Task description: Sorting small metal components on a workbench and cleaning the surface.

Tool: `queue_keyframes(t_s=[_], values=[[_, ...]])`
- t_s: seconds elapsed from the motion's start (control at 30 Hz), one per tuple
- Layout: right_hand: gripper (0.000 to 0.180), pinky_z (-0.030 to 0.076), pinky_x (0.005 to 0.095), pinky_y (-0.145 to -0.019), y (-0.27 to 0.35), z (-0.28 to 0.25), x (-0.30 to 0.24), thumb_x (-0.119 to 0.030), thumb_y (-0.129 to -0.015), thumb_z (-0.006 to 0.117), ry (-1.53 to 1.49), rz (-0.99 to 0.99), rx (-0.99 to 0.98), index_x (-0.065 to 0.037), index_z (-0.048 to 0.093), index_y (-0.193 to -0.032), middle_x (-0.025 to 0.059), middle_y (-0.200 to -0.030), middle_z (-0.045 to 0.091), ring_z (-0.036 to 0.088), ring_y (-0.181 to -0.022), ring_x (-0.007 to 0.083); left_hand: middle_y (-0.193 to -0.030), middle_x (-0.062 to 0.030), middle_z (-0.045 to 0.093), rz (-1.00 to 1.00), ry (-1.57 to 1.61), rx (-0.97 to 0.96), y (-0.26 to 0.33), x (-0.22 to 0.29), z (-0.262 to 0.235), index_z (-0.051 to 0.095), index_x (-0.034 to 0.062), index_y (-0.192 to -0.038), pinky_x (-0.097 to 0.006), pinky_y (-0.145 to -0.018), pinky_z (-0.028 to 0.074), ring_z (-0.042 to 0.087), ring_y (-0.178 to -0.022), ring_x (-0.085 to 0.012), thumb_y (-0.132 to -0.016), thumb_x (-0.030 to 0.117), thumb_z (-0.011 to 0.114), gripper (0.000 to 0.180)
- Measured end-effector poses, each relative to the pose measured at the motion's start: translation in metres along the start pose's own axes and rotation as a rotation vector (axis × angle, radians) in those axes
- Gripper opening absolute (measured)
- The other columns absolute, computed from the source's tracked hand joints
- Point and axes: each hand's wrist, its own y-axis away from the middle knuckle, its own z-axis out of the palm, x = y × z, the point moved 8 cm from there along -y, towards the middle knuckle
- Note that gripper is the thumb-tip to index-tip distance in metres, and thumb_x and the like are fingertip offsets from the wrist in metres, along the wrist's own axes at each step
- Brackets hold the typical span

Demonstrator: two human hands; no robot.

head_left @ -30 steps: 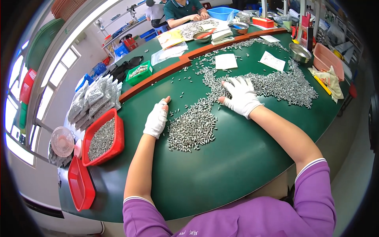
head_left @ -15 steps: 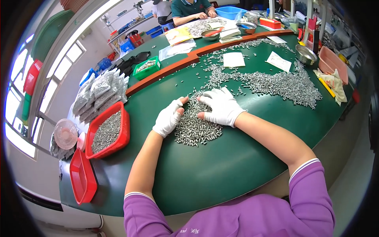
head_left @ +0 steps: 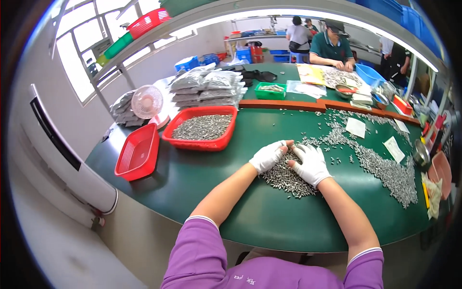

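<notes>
A heap of small silver metal cylinders [head_left: 288, 182] lies on the green table in front of me. At its left far side rests my left hand [head_left: 268, 158], in a white glove with bare fingertips, its fingers stretched along the heap's edge and its thumb apart. Across from it, my right hand [head_left: 312, 164], gloved the same way, lies over the heap's right side with fingers spread. Both hands touch the pieces, and neither grips one that I can make out. Pieces under the palms are hidden.
A red basin [head_left: 225, 142] full of the same pieces and an empty red tray [head_left: 139, 153] stand left. Behind them are stacked grey bags [head_left: 207, 86] and a pink fan [head_left: 147, 102]. More pieces [head_left: 385, 168] spread right. A wooden strip [head_left: 284, 105] divides the table; a person sits beyond.
The view has swung to the left, so the table and heap appear further right. Both hands stay at the heap, and the gap between them looks smaller.
</notes>
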Motion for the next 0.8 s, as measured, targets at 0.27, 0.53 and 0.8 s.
queue_keyframes(t_s=[0.27, 0.53, 0.8], values=[[0.081, 0.02, 0.0514, -0.112, 0.053, -0.05, 0.01, -0.058, -0.081, 0.057, -0.217, -0.09, -0.128, -0.011, 0.038, -0.144, 0.0186, -0.148, 0.035, 0.028, -0.136, 0.0415, -0.137, -0.0136, 0.052, -0.037, -0.056, 0.026, 0.012, 0.007, 0.002, 0.048, 0.0045, -0.137, -0.033, -0.11, 0.03, 0.046, -0.129, -0.0245, -0.096, 0.058, 0.04, 0.068], [0.11, 0.014, 0.0542, -0.114, 0.098, -0.051, -0.002, -0.064, -0.061, 0.072, -0.032, -0.006, -0.25, -0.008, 0.031, -0.147, 0.0273, -0.149, 0.025, 0.022, -0.139, 0.046, -0.132, -0.0147, 0.056, 0.026, -0.132, 0.004, 0.005, 0.018, -0.001, 0.052, 0.0034, -0.132, -0.034, -0.107, 0.035, 0.05, -0.125, -0.0264, -0.094, 0.064, 0.036, 0.074], [0.096, 0.018, 0.0557, -0.111, 0.04, -0.016, -0.048, -0.069, -0.07, 0.06, 0.02, -0.02, -0.135, -0.015, 0.037, -0.146, 0.0272, -0.149, 0.027, 0.027, -0.134, 0.0501, -0.133, -0.0155, 0.056, -0.018, 0.037, -0.023, 0.004, 0.0, -0.019, 0.045, 0.0013, -0.139, -0.033, -0.107, 0.034, 0.05, -0.125, -0.0238, -0.094, 0.064, 0.038, 0.077]])
